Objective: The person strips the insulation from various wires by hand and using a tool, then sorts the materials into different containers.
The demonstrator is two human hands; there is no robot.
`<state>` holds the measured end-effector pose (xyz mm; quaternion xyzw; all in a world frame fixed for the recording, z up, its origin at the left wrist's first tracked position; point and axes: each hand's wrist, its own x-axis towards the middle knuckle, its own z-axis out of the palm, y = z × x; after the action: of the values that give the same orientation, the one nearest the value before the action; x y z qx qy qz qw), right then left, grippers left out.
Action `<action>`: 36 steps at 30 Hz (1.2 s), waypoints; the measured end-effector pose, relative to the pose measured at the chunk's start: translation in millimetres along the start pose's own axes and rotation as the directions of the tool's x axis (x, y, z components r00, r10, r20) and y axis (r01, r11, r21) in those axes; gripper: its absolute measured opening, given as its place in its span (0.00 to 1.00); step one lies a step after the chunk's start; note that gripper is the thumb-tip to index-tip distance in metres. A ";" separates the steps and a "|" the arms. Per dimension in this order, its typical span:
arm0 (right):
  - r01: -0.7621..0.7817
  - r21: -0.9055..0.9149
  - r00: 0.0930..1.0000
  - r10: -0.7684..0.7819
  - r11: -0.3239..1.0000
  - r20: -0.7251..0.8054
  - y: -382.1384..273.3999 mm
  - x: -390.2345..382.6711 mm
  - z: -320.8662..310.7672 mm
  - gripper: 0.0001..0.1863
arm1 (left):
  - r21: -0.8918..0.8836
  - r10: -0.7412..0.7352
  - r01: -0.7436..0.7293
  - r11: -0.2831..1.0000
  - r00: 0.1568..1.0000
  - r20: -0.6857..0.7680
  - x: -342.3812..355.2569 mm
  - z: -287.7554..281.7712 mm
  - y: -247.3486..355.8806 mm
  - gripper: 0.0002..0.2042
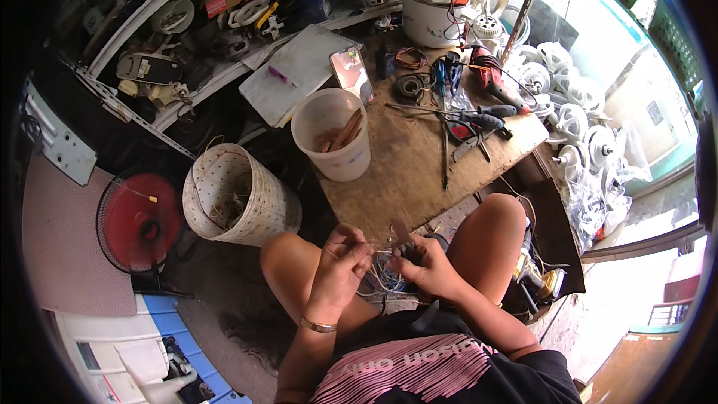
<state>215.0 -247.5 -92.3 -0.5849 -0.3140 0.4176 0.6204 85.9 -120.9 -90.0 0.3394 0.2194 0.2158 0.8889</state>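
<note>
Above my lap my left hand [344,265] is closed in a pinch on one end of a thin pale wire [382,252]. The wire runs across to my right hand [430,265], which is closed around a small dark tool with a flat, brownish, blade-like end [402,230] that points away from me. Whether the wire touches the blade, I cannot tell. A loose tangle of white and blue wires [387,280] lies below my hands, between my legs. Just beyond is the front edge of a worn wooden board [381,198].
On the board stand a white bucket with copper-coloured pieces [330,157], a phone [351,75], screwdrivers and pliers [479,117], and a red power tool [490,75]. A speckled bucket [273,206] and a red fan [142,221] sit at left. White fan parts [576,112] pile up at right.
</note>
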 end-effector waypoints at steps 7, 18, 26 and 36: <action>0.059 -0.417 0.977 0.033 0.907 0.210 16.5 -7.0 -25.9 0.25 | -0.348 0.155 -0.141 0.927 0.988 0.012 4.8 -11.4 23.2 0.07; 0.113 -0.401 0.993 -0.089 0.909 0.080 -11.1 24.0 16.6 0.12 | -0.227 0.297 -0.299 0.927 0.954 -0.043 8.7 12.9 3.5 0.07; -0.116 0.327 0.992 0.123 0.938 -0.002 -15.2 35.8 22.6 0.03 | -0.108 0.400 -0.434 0.894 0.884 -0.240 2.3 11.8 -14.1 0.09; 0.060 0.231 0.996 -0.075 0.971 0.053 -1.5 46.8 15.3 0.03 | 0.295 0.354 -0.286 0.912 0.912 -0.209 2.5 9.0 -7.9 0.10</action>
<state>223.0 -198.9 -93.6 -0.4854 -0.3024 0.4474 0.6876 94.6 -129.5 -90.0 0.4526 0.3003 0.3714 0.7530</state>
